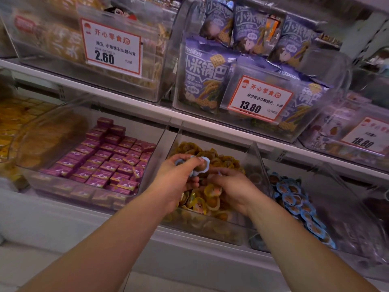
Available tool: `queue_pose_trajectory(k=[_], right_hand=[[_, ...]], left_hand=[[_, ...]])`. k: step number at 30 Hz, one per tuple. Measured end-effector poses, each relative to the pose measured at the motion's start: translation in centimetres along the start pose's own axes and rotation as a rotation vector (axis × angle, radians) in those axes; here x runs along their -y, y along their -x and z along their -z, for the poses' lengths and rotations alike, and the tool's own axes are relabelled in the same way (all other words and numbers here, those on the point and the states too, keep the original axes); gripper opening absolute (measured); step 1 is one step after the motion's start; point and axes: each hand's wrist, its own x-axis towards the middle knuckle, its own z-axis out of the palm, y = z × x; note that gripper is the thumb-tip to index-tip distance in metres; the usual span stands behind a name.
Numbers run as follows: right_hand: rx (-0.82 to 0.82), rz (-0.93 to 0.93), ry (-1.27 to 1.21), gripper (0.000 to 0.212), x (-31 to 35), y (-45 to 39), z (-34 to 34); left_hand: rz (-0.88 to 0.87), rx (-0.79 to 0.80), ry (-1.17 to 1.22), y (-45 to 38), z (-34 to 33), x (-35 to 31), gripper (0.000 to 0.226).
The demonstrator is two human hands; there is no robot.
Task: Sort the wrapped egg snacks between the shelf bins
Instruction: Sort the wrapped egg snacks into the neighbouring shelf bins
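Both hands are down in the middle bin [257, 157], the clear one full of yellow-wrapped egg snacks [207, 202].

Left hand [179, 178] has its fingers curled round a small bunch of blue-wrapped egg snacks [199, 165], held just above the yellow pile. Looks like at least two, exact count is blurred. Blue in a yellow bin reads as strays being picked out.

Right hand [233, 186] is lower, palm down on the yellow pile, fingers bent into it. Fingertips are hidden behind the wrappers, so I can't tell if it's pinching one or just raking through.

Relation that matters: the blue bin [328, 171] is the next one to the right, straight across the clear divider wall. Its pile of blue snacks [299, 205] sits just beyond the right wrist. So the blue bunch is in the hand further from where it belongs, and the right forearm lies between it and that bin.

My read: either the left hand crosses over the right arm and the divider, or it passes the bunch to the right hand, which is nearer. The handover looks shorter. The risk is loose wrappers slipping back into the yellow pile.

The pink boxes [109, 159] in the left bin look unrelated.
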Motion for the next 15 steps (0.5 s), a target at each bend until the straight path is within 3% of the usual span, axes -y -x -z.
queue_pose_trajectory(k=[2,5,9,12,15], right_hand=[[-0.054,0.036,0.280,0.028,0.1,0.0,-0.1],[-0.078,0.034,0.403,0.026,0.4,0.0,0.5],[-0.284,0.358,0.973,0.026,0.7,-0.3,1.6],[-0.159,0.428,0.938,0.027,-0.2,-1.0,-0.5],[-0.002,0.353,1.069,0.041,-1.5,-1.6,-3.2]], left_hand=[[0.004,0.011,0.029,0.1,0.0,-0.3,0.034],[-0.023,0.061,0.034,0.2,0.4,-1.3,0.034],[-0.075,0.088,0.057,0.2,1.7,-2.9,0.037],[-0.085,0.082,0.067,0.4,1.9,-3.3,0.036],[-0.105,0.064,0.022,0.8,1.6,-3.0,0.030]])
